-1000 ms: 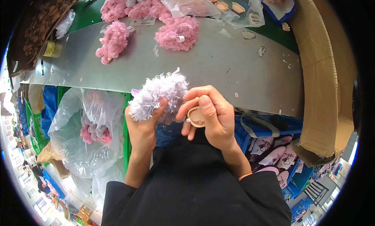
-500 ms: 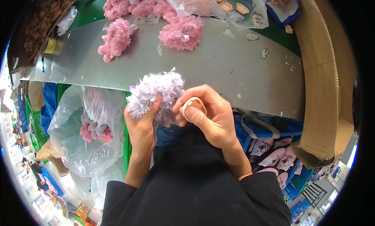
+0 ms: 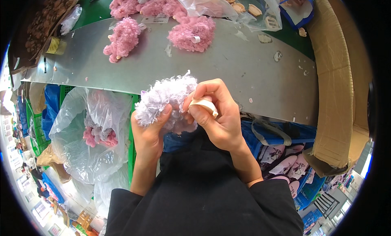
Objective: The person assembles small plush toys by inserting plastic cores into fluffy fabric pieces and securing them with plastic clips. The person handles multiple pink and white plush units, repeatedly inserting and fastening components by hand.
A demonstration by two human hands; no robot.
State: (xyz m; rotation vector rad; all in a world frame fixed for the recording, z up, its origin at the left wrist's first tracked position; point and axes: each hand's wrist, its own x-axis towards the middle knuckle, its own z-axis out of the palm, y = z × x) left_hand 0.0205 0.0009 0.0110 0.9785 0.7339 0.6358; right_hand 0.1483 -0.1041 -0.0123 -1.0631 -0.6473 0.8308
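A pale lavender curly plush piece [image 3: 165,99] is in my left hand [image 3: 148,130], with the thumb pressed into the near side and the fingers hidden beneath. Between the thumb and fingers of my right hand [image 3: 222,120] is a small hollow cream-coloured shell [image 3: 203,105], tilted, its rim facing partly up. The right fingertips touch the plush's right side. Both hands are above the near edge of the grey metal table [image 3: 240,77]. Farther back lie a pink curly plush [image 3: 123,38] and another pink plush [image 3: 191,34] with a white tag.
More plush pieces [image 3: 161,5] are heaped at the back, beside a clear bag [image 3: 203,3] and several cream shells [image 3: 238,7]. A cardboard box [image 3: 332,89] borders the right. Lower left hangs a plastic bag [image 3: 89,142] with plush inside; lower right, a blue crate [image 3: 307,191] is near pink-and-white slippers [image 3: 285,164].
My right hand has turned the cream shell from facing me to a tilted, side-on position and brought it against the plush. The plush has shifted slightly right.
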